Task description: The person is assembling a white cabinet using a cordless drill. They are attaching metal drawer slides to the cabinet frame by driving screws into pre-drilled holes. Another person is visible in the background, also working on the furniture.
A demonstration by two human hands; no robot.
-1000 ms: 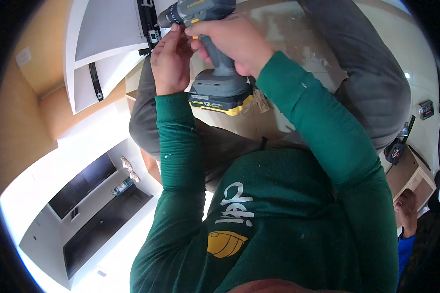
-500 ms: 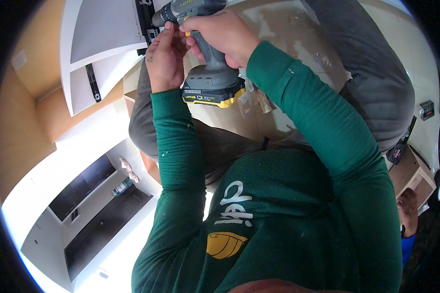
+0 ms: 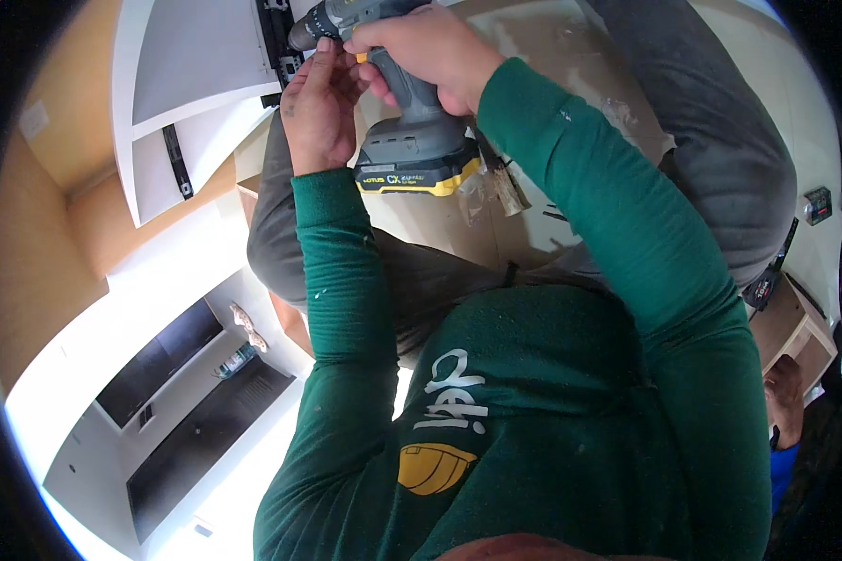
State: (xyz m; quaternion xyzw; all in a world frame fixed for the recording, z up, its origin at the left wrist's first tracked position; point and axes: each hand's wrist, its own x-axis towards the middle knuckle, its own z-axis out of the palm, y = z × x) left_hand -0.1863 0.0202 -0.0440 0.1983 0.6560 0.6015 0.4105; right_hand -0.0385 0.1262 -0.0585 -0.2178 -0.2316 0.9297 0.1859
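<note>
My right hand (image 3: pixel 440 54) is wrapped round the grip of a grey cordless drill (image 3: pixel 412 98) with a black and yellow battery. A finger lies near its yellow trigger. The drill's chuck points left at a black metal drawer slide (image 3: pixel 277 42) on a white cabinet panel (image 3: pixel 201 70). My left hand (image 3: pixel 318 122) is closed just below the chuck, thumb and fingers pressed together near the slide. What those fingers pinch, if anything, is hidden. The bit's tip cannot be made out.
A second black slide (image 3: pixel 176 161) is fixed lower on the white cabinet. My bent legs frame the floor, where a scrap of clear plastic (image 3: pixel 474 201) lies. At the right are a wooden box (image 3: pixel 795 327), a small dark box (image 3: pixel 817 206) and another person's hand (image 3: pixel 784 402).
The drill's battery end has swung slightly right and up, my right hand moving with it. My left hand stays by the chuck, shifted only a little.
</note>
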